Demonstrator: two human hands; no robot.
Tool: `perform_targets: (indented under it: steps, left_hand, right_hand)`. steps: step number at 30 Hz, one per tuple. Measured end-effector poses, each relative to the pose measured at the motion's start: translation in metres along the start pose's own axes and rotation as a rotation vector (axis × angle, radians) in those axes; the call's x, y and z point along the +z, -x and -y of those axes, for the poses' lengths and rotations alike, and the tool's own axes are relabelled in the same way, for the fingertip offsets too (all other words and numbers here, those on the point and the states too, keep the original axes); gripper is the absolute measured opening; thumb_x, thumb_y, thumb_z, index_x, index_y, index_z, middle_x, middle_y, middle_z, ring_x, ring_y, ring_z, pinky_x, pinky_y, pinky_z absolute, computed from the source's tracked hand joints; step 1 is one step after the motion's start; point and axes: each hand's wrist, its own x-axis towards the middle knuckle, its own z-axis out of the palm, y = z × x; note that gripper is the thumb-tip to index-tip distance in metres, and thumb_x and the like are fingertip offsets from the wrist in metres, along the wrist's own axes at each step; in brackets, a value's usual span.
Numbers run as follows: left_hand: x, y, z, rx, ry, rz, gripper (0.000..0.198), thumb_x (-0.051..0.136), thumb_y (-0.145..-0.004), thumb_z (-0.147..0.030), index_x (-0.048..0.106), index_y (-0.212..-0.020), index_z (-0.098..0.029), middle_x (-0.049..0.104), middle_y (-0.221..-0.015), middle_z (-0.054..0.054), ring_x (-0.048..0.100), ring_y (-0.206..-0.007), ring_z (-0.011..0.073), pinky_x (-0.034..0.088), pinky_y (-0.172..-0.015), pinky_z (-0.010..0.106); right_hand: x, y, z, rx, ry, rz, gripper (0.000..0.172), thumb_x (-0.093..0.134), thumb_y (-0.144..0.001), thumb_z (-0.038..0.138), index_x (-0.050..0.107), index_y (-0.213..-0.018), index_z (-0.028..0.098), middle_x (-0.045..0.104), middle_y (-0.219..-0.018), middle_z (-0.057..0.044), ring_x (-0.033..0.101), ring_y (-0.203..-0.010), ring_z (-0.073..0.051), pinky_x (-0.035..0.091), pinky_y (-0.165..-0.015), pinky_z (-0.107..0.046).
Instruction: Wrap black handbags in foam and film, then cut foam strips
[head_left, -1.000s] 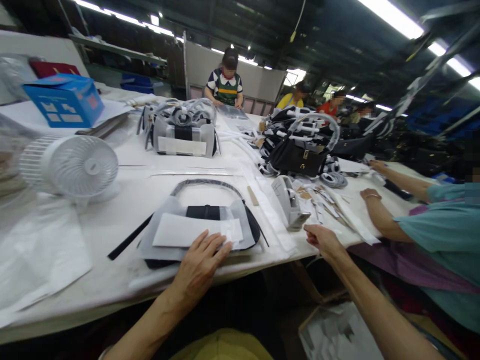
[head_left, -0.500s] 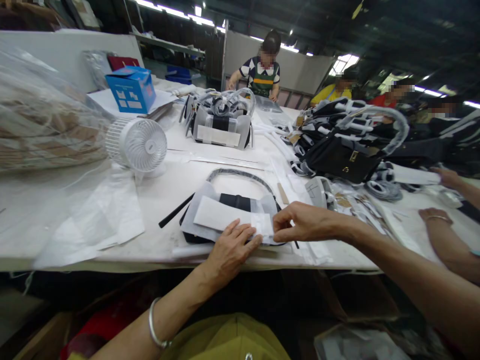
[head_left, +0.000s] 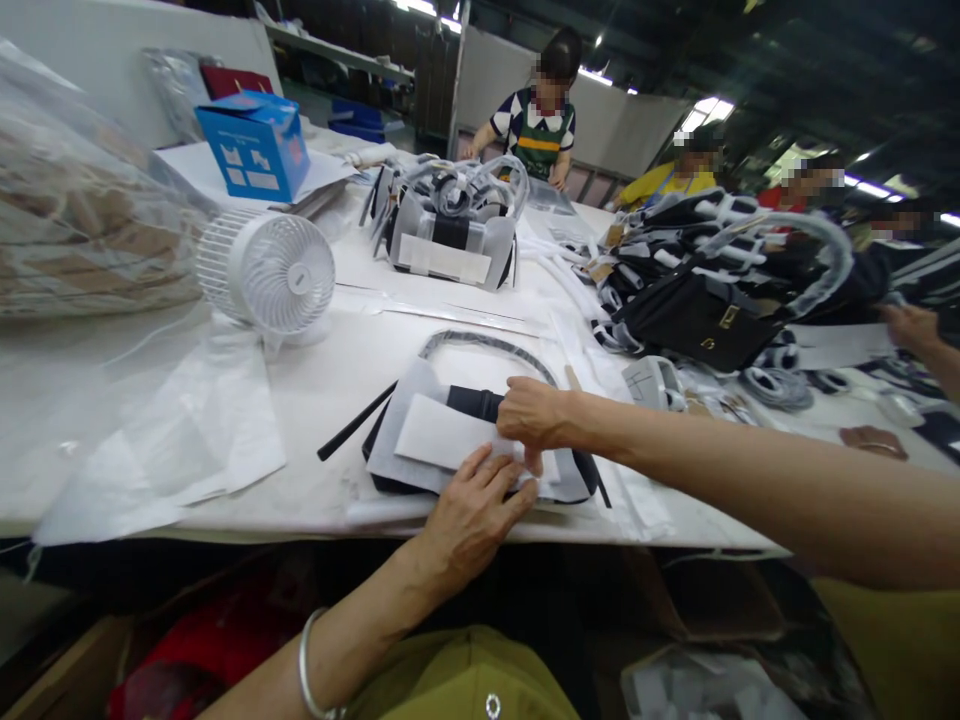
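Observation:
A black handbag (head_left: 387, 484) lies flat on the table near its front edge, its wrapped handle (head_left: 487, 342) pointing away from me. White tissue-like sheet (head_left: 420, 385) covers much of it, with a thick white strip (head_left: 442, 432) across the top. My left hand (head_left: 480, 505) rests on the lower part of the strip, fingers stretched out and lying on it. Directly above, my right hand (head_left: 534, 415) is curled, with its thumb or a finger pointing down onto the strip's right part. Whatever its fingers hold, if anything, is hidden. A black strap (head_left: 356, 422) sticks out at left.
A white fan (head_left: 277, 275) and a blue box (head_left: 255, 150) stand at left, by a large plastic-wrapped bundle (head_left: 82, 220). Wrapped bags (head_left: 450, 240) sit behind; a pile of black handbags (head_left: 697, 310) lies at right. Co-workers are across the table, and another person's hand (head_left: 911, 325) is at right.
My right hand has moved left and up from the bag's right edge to over the strip, its fingers curled. The left hand stays on the strip. The view has shifted slightly.

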Motion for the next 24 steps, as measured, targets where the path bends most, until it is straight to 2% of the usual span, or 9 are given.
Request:
perform_targets:
  steps: [3, 5, 9, 11, 13, 16, 18, 21, 24]
  left_hand:
    - [0.0, 0.0, 0.0, 0.004, -0.017, 0.005, 0.033, 0.044, -0.093, -0.014, 0.057, -0.123, -0.019, 0.063, -0.12, 0.01, 0.056, -0.117, 0.0232, 0.038, -0.111, 0.047]
    - [0.0, 0.0, 0.001, 0.008, -0.03, 0.001, 0.032, 0.045, -0.093, -0.014, 0.057, -0.123, -0.02, 0.063, -0.121, 0.009, 0.055, -0.118, 0.0223, 0.037, -0.111, 0.046]
    - [0.001, 0.001, 0.001, 0.003, -0.037, -0.001, 0.032, 0.047, -0.093, -0.015, 0.058, -0.123, -0.021, 0.063, -0.124, 0.008, 0.056, -0.118, 0.0217, 0.037, -0.112, 0.046]
    - [0.002, 0.001, 0.001, 0.004, -0.032, -0.007, 0.032, 0.046, -0.094, -0.014, 0.058, -0.123, -0.021, 0.063, -0.124, 0.008, 0.056, -0.118, 0.0219, 0.038, -0.112, 0.045]
    - [0.003, 0.001, 0.002, 0.012, -0.027, -0.029, 0.033, 0.045, -0.093, -0.012, 0.059, -0.122, -0.021, 0.064, -0.123, 0.008, 0.057, -0.118, 0.022, 0.038, -0.111, 0.046]
    - [0.004, 0.002, 0.004, 0.026, -0.032, -0.055, 0.038, 0.043, -0.092, -0.008, 0.06, -0.123, -0.022, 0.065, -0.122, 0.008, 0.057, -0.119, 0.0223, 0.039, -0.11, 0.046]
    - [0.004, 0.002, 0.006, 0.041, -0.044, -0.056, 0.042, 0.041, -0.09, -0.005, 0.059, -0.124, -0.022, 0.065, -0.122, 0.008, 0.057, -0.119, 0.022, 0.039, -0.11, 0.046]
    - [0.003, 0.001, 0.008, 0.062, -0.06, -0.069, 0.048, 0.039, -0.088, -0.001, 0.06, -0.125, -0.023, 0.066, -0.122, 0.007, 0.058, -0.118, 0.0212, 0.04, -0.109, 0.044]
    - [0.003, 0.0, 0.009, 0.065, -0.063, -0.071, 0.05, 0.038, -0.087, 0.0, 0.06, -0.125, -0.024, 0.066, -0.122, 0.006, 0.058, -0.118, 0.0206, 0.039, -0.11, 0.044]
  right_hand:
    - [0.002, 0.005, -0.022, -0.088, 0.116, -0.076, 0.042, 0.082, -0.067, 0.053, 0.06, -0.055, 0.019, 0.066, -0.066, -0.004, 0.066, -0.076, -0.022, 0.036, -0.078, -0.034]
    - [0.003, 0.014, -0.04, -0.034, 0.17, -0.118, 0.034, 0.084, -0.067, 0.049, 0.068, -0.074, 0.019, 0.07, -0.079, -0.005, 0.066, -0.081, -0.024, 0.037, -0.077, -0.033]
    - [0.014, 0.058, -0.074, 0.339, 0.12, -0.456, 0.032, 0.081, -0.075, 0.035, 0.069, -0.1, 0.019, 0.071, -0.099, -0.009, 0.066, -0.09, -0.025, 0.04, -0.078, -0.032]
    - [0.029, 0.097, -0.089, 0.552, -0.039, -0.673, 0.026, 0.073, -0.082, 0.035, 0.068, -0.102, 0.02, 0.071, -0.1, -0.007, 0.066, -0.087, -0.022, 0.043, -0.078, -0.031]
    - [0.051, 0.145, -0.102, 0.806, -0.22, -0.805, 0.022, 0.068, -0.082, 0.036, 0.068, -0.098, 0.021, 0.071, -0.098, -0.006, 0.065, -0.086, -0.022, 0.044, -0.079, -0.032]
    - [0.086, 0.213, -0.11, 1.231, -0.573, -0.832, 0.021, 0.068, -0.077, 0.04, 0.07, -0.086, 0.022, 0.071, -0.089, -0.007, 0.064, -0.09, -0.026, 0.045, -0.08, -0.035]
    - [0.109, 0.244, -0.108, 1.376, -0.786, -0.788, 0.024, 0.067, -0.075, 0.044, 0.069, -0.076, 0.02, 0.071, -0.08, -0.008, 0.065, -0.087, -0.028, 0.047, -0.076, -0.036]
    - [0.134, 0.259, -0.1, 1.359, -1.037, -0.721, 0.032, 0.065, -0.075, 0.049, 0.069, -0.071, 0.018, 0.073, -0.077, -0.01, 0.067, -0.076, -0.024, 0.051, -0.068, -0.033]
    - [0.148, 0.249, -0.094, 1.28, -1.229, -0.709, 0.035, 0.065, -0.073, 0.052, 0.071, -0.076, 0.017, 0.074, -0.085, -0.01, 0.066, -0.074, -0.019, 0.052, -0.067, -0.03]
